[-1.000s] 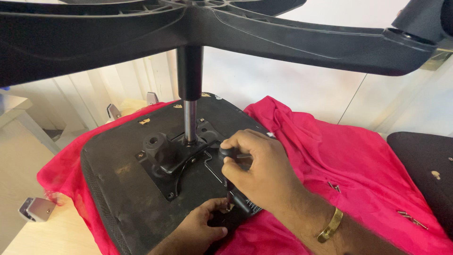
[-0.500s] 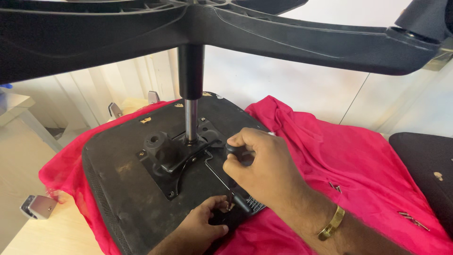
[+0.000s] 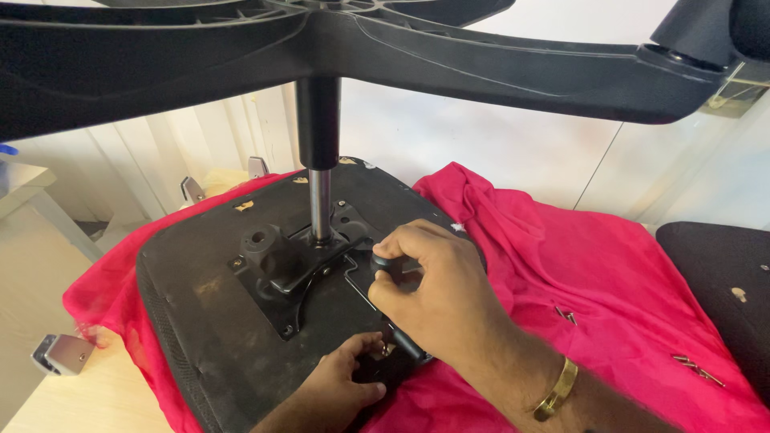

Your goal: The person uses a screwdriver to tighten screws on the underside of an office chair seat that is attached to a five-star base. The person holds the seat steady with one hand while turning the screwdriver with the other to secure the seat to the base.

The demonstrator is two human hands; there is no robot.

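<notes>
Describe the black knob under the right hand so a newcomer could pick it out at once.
Start at the upturned black seat on the red cloth. Beside its metal mechanism plate, the right hand grips a small round black knob topping a thin tool shaft; unlike the shiny central column, it is short and dark.

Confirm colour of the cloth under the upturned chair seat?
Bright pink-red, plain, no pattern: the cloth shows clearly in the head view, spread under the black seat.

A black upturned chair seat [image 3: 216, 321] lies on a bright pink cloth [image 3: 609, 281] at mid-frame. Its black star base [image 3: 481, 64] spans the top, above a silver gas-lift rod [image 3: 320, 204]. A gold bracelet [image 3: 556, 390] shows at lower right.
</notes>
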